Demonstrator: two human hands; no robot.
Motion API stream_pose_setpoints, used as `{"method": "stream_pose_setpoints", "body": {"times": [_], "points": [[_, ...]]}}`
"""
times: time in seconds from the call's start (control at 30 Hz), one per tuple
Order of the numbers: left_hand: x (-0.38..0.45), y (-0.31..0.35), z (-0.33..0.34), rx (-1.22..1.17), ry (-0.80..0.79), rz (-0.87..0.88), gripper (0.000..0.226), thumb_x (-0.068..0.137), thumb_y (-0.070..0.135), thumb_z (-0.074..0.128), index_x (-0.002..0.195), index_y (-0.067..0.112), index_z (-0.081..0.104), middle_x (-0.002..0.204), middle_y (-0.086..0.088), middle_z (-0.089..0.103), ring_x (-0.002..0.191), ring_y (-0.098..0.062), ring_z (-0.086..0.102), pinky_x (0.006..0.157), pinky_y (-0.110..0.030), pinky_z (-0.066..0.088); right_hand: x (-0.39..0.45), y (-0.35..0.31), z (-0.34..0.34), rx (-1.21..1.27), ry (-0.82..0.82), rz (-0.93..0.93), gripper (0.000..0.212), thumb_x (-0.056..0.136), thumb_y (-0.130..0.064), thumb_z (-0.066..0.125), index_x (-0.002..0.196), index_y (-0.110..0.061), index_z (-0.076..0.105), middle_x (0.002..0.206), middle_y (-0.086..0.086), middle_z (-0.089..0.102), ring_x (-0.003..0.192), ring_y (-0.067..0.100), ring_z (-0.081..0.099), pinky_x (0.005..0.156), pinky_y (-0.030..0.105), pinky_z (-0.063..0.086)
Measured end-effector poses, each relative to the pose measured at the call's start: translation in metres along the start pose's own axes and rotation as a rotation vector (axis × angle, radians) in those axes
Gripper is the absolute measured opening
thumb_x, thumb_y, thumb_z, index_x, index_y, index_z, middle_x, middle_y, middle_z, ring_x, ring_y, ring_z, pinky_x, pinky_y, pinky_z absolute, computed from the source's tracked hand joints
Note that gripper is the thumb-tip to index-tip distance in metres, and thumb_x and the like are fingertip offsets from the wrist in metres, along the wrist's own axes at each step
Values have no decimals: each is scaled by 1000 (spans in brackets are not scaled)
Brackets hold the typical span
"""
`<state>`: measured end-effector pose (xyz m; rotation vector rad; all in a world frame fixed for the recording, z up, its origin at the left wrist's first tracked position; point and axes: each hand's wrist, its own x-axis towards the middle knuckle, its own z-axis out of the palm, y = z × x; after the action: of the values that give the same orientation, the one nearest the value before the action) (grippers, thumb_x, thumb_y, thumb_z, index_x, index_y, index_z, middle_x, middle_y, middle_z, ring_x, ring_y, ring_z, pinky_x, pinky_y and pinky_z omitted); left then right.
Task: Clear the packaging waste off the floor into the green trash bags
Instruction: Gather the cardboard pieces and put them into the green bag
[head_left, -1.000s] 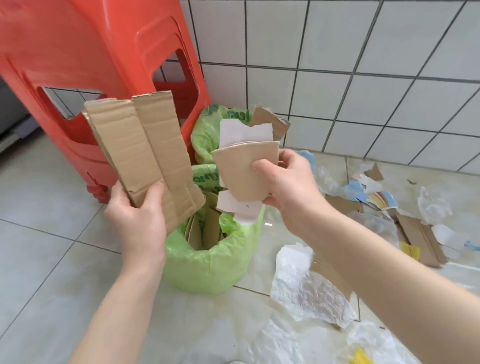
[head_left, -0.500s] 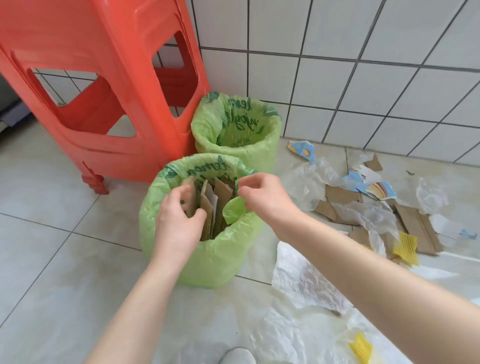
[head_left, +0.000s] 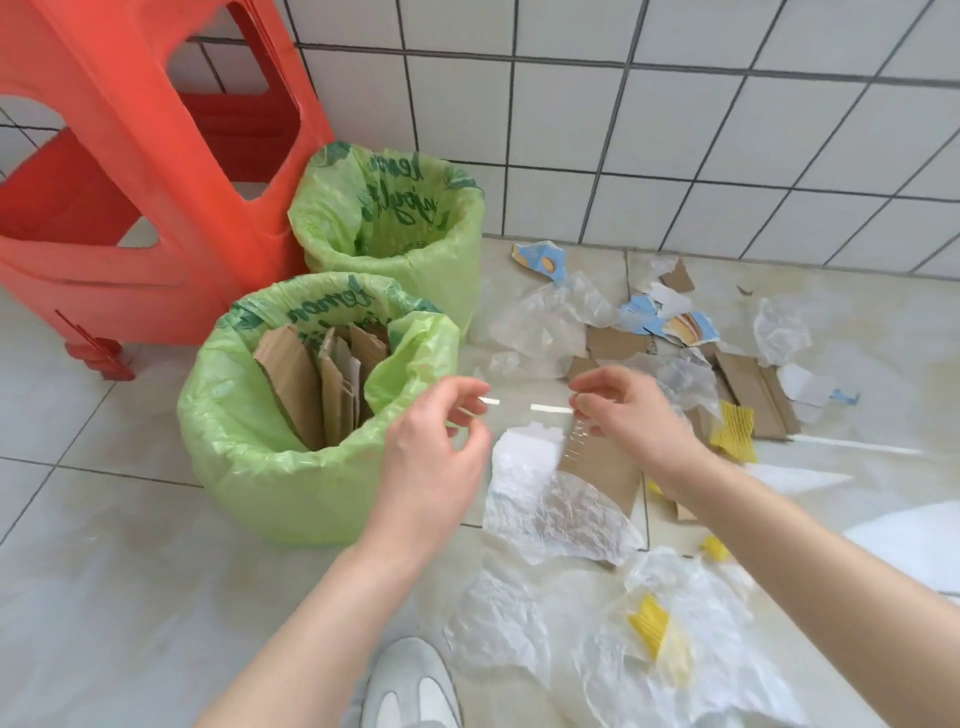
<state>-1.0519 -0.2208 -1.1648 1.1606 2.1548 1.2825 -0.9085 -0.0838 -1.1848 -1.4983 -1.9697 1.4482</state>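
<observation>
Both hands are hovering over the floor (head_left: 130, 597) just right of the near green trash bag (head_left: 249, 447). The left hand (head_left: 431, 467) is hanging with its fingers loosely curled and nothing in them, released. The right hand (head_left: 634, 421) is poised with its fingertips drawn together above a strip of clear plastic (head_left: 575, 441); whether it is actually pinching that strip, I cannot tell.

The near bag is standing open with cardboard pieces (head_left: 317, 384) upright inside it, packed side by side. Behind it, touching it, the second green trash bag (head_left: 431, 260) is sitting against the tiled wall (head_left: 675, 130), and what it holds is not showing. A red plastic stool (head_left: 156, 156) is standing to the left of both bags.

The waste is lying across the right half of the floor. A crumpled white sheet (head_left: 545, 509) is sprawling just below the hands, overlapping a flat brown cardboard piece (head_left: 608, 473). Towards the wall, torn blue printed scraps (head_left: 540, 260) are lying among clear plastic film (head_left: 545, 322) and more flat cardboard (head_left: 753, 395). A yellow corrugated piece (head_left: 737, 431) is resting beside the right wrist, and another yellow piece (head_left: 649, 623) is lying under wrinkled film near the floor's bottom edge. A grey-white shoe (head_left: 410, 686) is peeking in at the bottom.
</observation>
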Motion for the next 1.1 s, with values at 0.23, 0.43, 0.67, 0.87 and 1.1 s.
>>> {"method": "stream_pose_setpoints", "body": {"times": [0.23, 0.43, 0.67, 0.87, 1.1], "points": [[-17, -52, 91, 247, -469, -1, 25, 84, 12, 53, 107, 20, 62, 104, 5, 63, 99, -14, 57, 89, -34, 46, -14, 111, -27, -507, -61, 116, 32, 93, -20, 49, 123, -13, 58, 122, 4, 62, 107, 20, 59, 86, 26, 43], [1, -72, 130, 614, -753, 150, 48, 90, 19, 43, 138, 20, 40, 141, 3, 42, 130, -20, 33, 102, -31, 33, -29, 149, 5, -792, -289, -100, 49, 93, -23, 45, 141, -17, 36, 138, 3, 41, 126, 30, 40, 105, 36, 34], [-14, -92, 140, 871, -868, 219, 58, 94, 29, 37, 148, 29, 16, 157, 5, 12, 144, -31, 2, 115, -47, 9, -19, 152, 13, -786, -249, -189, 51, 96, -24, 41, 145, -12, 30, 140, 5, 40, 129, 27, 35, 109, 30, 24], [-63, -96, 121, 875, -936, 147, 62, 93, 29, 39, 148, 32, 9, 158, 10, -11, 145, -30, -4, 115, -53, 1, -2, 151, 5, -779, -272, -98, 52, 97, -31, 42, 145, -14, 31, 150, 4, 30, 137, 30, 26, 113, 37, 26], [-109, -97, 106, 896, -1018, 117, 49, 94, 37, 34, 142, 29, 26, 157, 8, 7, 142, -27, 9, 112, -53, 0, 0, 142, 6, -732, -301, -4, 38, 96, -26, 42, 130, -12, 51, 146, 5, 34, 131, 33, 33, 109, 39, 30]]}}
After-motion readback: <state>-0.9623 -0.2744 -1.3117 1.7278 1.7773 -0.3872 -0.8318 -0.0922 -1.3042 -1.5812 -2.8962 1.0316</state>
